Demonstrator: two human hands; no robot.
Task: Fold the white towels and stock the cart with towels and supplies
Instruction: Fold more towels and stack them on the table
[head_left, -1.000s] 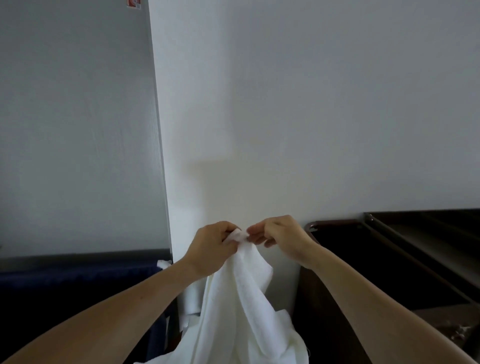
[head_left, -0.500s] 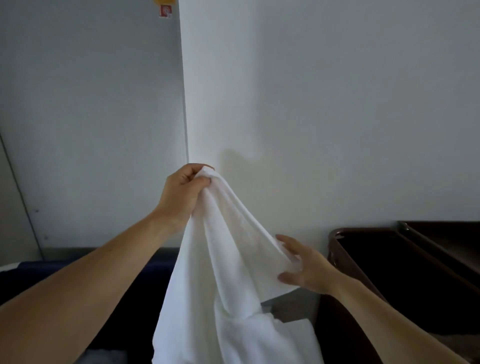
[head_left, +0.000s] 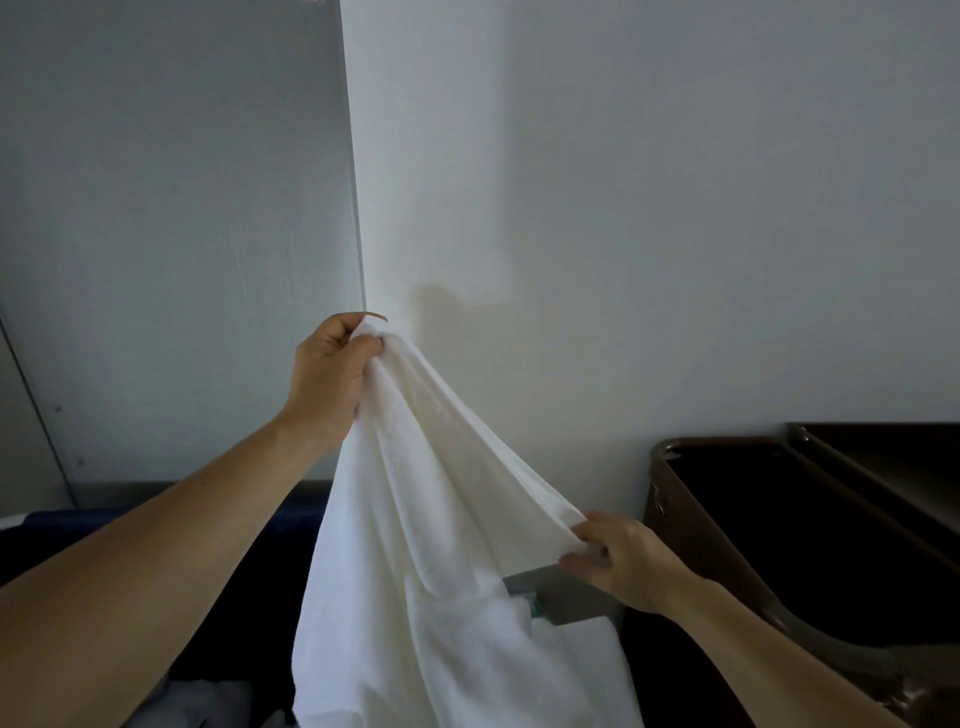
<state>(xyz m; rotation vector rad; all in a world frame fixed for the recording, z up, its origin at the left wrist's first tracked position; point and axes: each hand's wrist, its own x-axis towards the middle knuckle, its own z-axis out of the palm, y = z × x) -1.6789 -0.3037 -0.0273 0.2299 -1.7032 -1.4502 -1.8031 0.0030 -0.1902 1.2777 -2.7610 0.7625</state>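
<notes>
white towel (head_left: 431, 519), bunched, draped, creased

Left forearm (head_left: 156, 545) and right forearm (head_left: 769, 649) bare; left hand (head_left: 327, 374) seemingly long-nailed

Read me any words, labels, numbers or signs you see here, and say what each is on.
No text can be read.
The white towel, the wall and the dark cart show no lettering.
A small green bit beside the towel is too small to tell whether it bears any.
</notes>
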